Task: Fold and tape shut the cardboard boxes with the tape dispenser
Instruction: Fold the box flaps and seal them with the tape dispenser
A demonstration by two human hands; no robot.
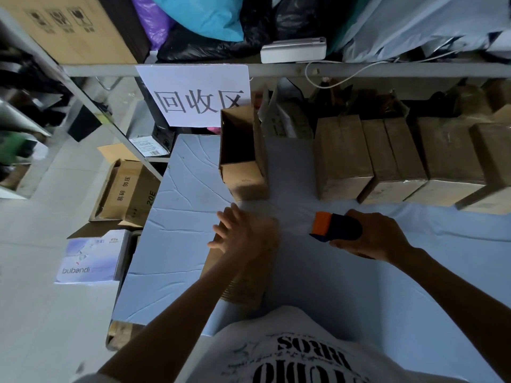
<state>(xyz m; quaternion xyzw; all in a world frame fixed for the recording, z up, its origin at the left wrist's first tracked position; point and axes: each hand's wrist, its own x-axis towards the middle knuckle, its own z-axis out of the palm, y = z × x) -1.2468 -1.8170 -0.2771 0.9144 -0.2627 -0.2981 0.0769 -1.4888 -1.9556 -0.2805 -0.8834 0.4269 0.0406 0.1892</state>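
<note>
Brown cardboard fills the space under my left hand (243, 236): a plain corrugated cardboard box (243, 286) sits on the pale blue covered table (179, 217) right in front of me, and my palm rests on its top with the fingers straight and spread apart. My right hand (378, 236) is off to the side, above the table, fingers curled tight around the orange and dark blue tape dispenser (336, 226), which is clear of the box. Further back stands an open-topped brown carton (243, 178), and to its right a row of closed brown cartons (343, 161) stands side by side. A white paper sign with black characters (193, 92) hangs from the shelf edge.
</note>
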